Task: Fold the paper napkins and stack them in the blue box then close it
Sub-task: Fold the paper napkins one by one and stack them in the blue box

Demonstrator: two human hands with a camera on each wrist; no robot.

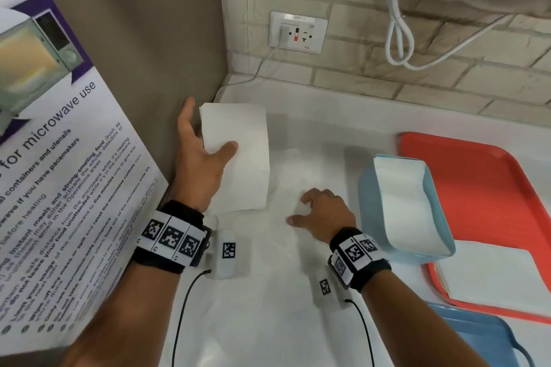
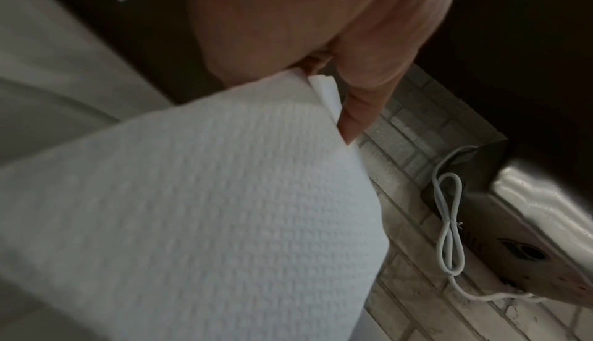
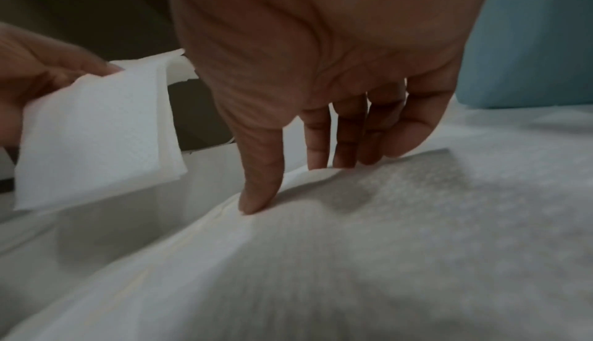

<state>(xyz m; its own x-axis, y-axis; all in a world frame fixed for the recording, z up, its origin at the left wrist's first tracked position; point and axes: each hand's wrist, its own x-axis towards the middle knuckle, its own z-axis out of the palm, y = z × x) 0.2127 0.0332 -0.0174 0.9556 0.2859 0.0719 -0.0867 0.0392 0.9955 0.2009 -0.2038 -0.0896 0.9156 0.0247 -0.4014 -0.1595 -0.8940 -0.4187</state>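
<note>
My left hand (image 1: 205, 158) grips a folded white napkin (image 1: 238, 164) and holds it up off the counter, thumb on its front face, near the brown side wall. In the left wrist view that napkin (image 2: 208, 207) fills the picture under my left hand (image 2: 320, 29). My right hand (image 1: 323, 214) sits arched on a flat napkin (image 1: 268, 262) on the counter. Its thumb (image 3: 256, 194) presses the sheet and its fingertips go behind a raised edge of the flat napkin (image 3: 385, 245). The open blue box (image 1: 366, 188) stands right of that hand, with folded napkins (image 1: 408, 202) inside.
A red tray (image 1: 477, 176) lies behind and right of the box, with flat napkins (image 1: 492, 274) on its near part. A blue lid (image 1: 480, 334) lies at the lower right. A microwave poster (image 1: 59, 188) leans on the left. The brick wall carries a socket (image 1: 298, 33) and a white cable (image 1: 399, 39).
</note>
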